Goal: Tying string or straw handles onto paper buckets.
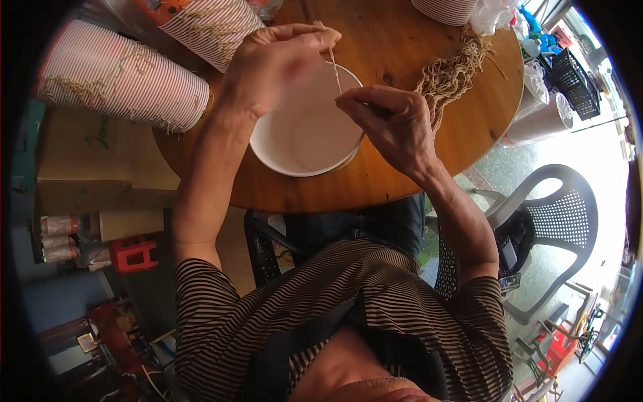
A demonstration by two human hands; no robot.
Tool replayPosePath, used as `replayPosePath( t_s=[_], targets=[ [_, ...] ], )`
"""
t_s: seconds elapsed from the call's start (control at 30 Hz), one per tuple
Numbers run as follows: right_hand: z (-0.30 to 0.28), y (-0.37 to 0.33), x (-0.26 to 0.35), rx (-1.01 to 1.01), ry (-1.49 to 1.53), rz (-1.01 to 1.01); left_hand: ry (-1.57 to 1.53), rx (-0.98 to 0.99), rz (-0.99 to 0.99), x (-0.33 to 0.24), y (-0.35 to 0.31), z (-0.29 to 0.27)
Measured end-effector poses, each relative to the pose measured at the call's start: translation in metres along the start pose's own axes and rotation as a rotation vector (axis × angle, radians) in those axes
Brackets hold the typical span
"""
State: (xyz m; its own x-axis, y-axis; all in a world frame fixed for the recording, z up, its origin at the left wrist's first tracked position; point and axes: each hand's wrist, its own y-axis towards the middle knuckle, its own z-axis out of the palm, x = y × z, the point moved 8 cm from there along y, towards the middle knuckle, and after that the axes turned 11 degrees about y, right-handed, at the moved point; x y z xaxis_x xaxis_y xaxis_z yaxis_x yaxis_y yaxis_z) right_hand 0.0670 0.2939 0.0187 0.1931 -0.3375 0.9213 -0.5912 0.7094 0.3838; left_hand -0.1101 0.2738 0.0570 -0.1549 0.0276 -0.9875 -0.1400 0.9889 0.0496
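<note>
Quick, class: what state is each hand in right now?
Left hand: closed, pinching a thin string at the fingertips.
Right hand: closed, pinching the same string.

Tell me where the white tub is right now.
In the head view, the white tub sits on the wooden table, at the edge nearest the person, between the left hand at its upper left and the right hand at its right.

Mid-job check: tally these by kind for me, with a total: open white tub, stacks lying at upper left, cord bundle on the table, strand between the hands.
White tub: 1
Stacks: 2
Cord bundle: 1
Strand: 1
Total: 5
</note>
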Motion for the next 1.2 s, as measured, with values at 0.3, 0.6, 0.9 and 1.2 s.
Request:
replayPosePath(
  t_s=[0.3,0.6,0.9,1.2],
  targets=[
    [-0.004,-0.001,-0.003,-0.043,0.141,0.02,-0.045,-0.125,-0.003,0.001,0.013,-0.018],
    [-0.008,0.0,-0.013,-0.101,0.146,0.047,0.732,0.088,-0.015,0.002,-0.03,0.02],
    [-0.008,-0.003,0.012,-0.094,-0.218,-0.246,0.409,0.041,-0.016,0.004,-0.03,0.035],
    [-0.006,-0.006,0.019,-0.109,-0.27,-0.326,0.16,-0.021,-0.052,0.015,-0.03,0.029]
  ],
)
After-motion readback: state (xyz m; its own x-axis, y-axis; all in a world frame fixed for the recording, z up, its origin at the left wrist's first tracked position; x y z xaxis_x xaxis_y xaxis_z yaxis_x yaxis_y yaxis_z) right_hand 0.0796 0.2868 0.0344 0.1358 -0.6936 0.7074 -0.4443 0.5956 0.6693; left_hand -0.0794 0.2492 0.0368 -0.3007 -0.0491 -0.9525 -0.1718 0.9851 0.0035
